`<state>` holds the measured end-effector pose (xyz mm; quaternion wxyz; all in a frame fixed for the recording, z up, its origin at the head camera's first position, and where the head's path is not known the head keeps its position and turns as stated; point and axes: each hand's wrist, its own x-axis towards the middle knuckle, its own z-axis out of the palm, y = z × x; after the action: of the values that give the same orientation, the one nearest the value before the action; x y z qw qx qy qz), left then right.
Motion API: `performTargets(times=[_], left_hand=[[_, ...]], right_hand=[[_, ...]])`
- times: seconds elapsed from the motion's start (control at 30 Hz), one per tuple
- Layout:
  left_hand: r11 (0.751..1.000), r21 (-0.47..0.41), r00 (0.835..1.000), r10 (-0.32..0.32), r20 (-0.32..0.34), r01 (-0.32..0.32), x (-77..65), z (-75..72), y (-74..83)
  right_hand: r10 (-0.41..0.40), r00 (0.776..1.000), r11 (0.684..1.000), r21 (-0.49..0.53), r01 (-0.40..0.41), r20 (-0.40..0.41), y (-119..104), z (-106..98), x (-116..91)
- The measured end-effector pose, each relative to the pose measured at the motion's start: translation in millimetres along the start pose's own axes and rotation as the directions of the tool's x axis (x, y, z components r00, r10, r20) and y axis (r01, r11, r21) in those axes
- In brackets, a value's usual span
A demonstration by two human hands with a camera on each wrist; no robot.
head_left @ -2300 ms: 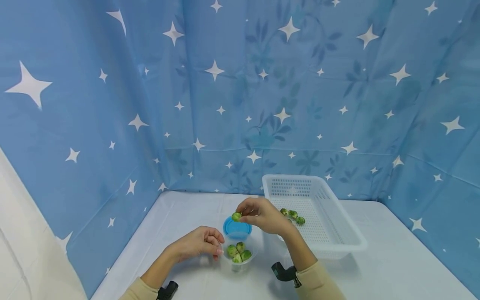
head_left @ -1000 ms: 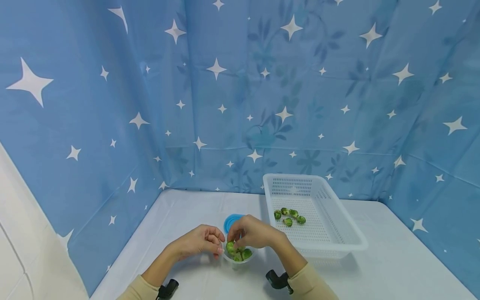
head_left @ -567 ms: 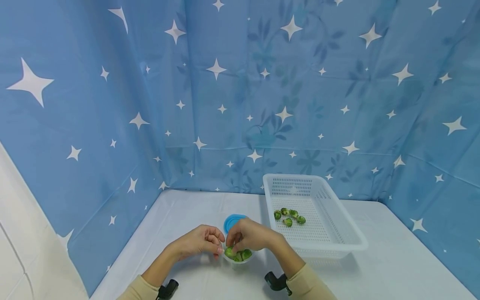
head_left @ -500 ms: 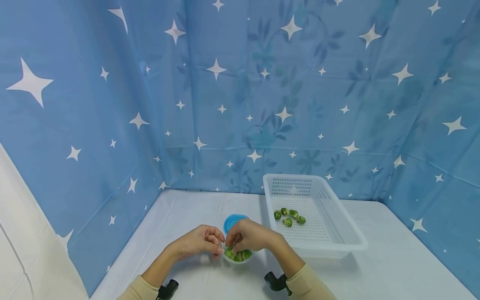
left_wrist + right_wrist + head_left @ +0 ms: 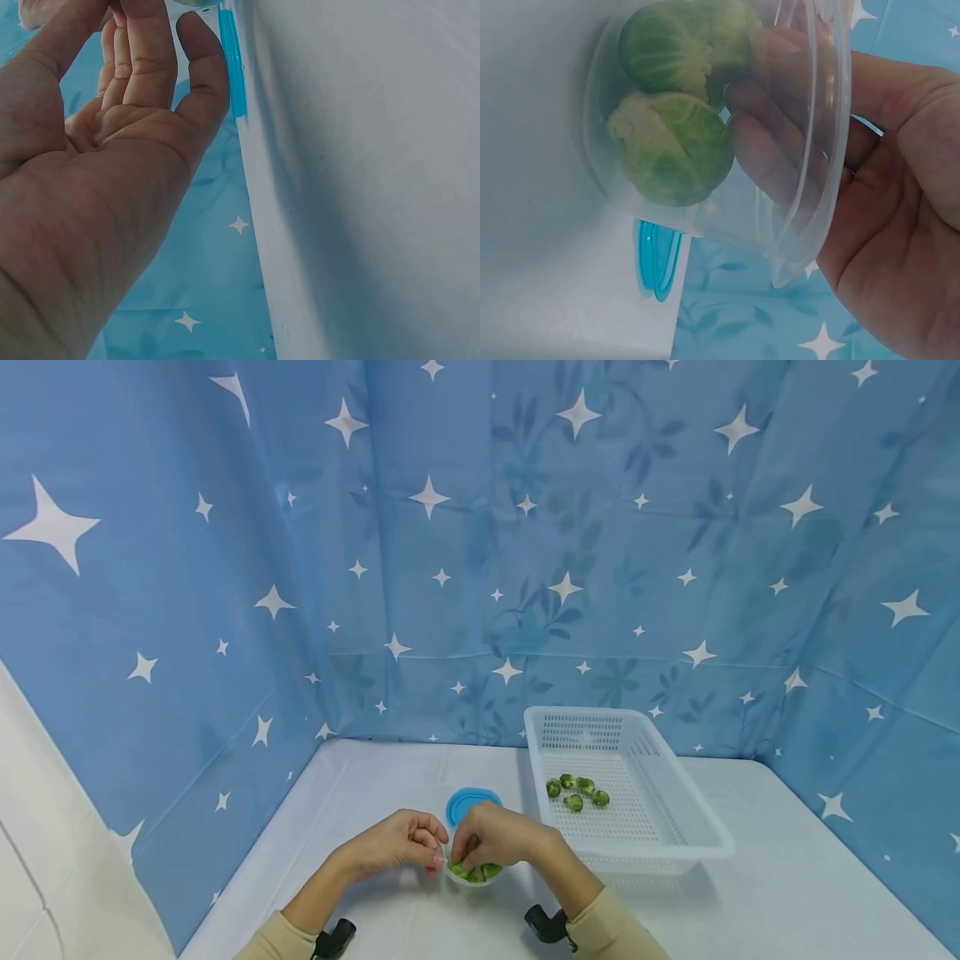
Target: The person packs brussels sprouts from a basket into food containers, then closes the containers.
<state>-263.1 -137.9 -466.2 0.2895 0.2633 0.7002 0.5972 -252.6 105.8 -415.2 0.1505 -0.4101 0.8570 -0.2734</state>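
Note:
My right hand (image 5: 501, 837) reaches down into a small clear round container (image 5: 480, 883). In the right wrist view its thumb and fingertips pinch a Brussels sprout (image 5: 724, 30) behind the container wall. Another Brussels sprout (image 5: 679, 154) lies close by, and more green shows under the hand in the head view. My left hand (image 5: 397, 843) is at the container's left side, thumb and forefinger pinching its rim; in the left wrist view the fingertips run off the top edge, and the other fingers are loosely bent.
A blue lid (image 5: 468, 797) lies behind the container. At the back right stands a white perforated basket (image 5: 660, 810) with several Brussels sprouts (image 5: 573, 802) inside. The white table (image 5: 390, 914) ends at a blue star-patterned curtain (image 5: 450, 610).
My right hand has brought a Brussels sprout from above the lid down into the container, and its fingers have since sunk slightly lower. The left hand has stayed at the rim.

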Motion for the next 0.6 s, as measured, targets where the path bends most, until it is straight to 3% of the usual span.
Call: performTargets(times=[0.27,0.6], left_hand=[[1.000,-0.002,1.000,0.002,0.002,-0.002,-0.3,0.3,0.6],[1.000,-0.010,1.000,-0.006,0.008,0.006,-1.2,0.4,3.5]], right_hand=[[0.025,1.000,0.991,-0.129,-0.025,0.000,-7.5,-1.3,0.3],[-0.021,1.000,0.993,-0.116,0.019,-0.016,-2.9,-2.3,0.1]])
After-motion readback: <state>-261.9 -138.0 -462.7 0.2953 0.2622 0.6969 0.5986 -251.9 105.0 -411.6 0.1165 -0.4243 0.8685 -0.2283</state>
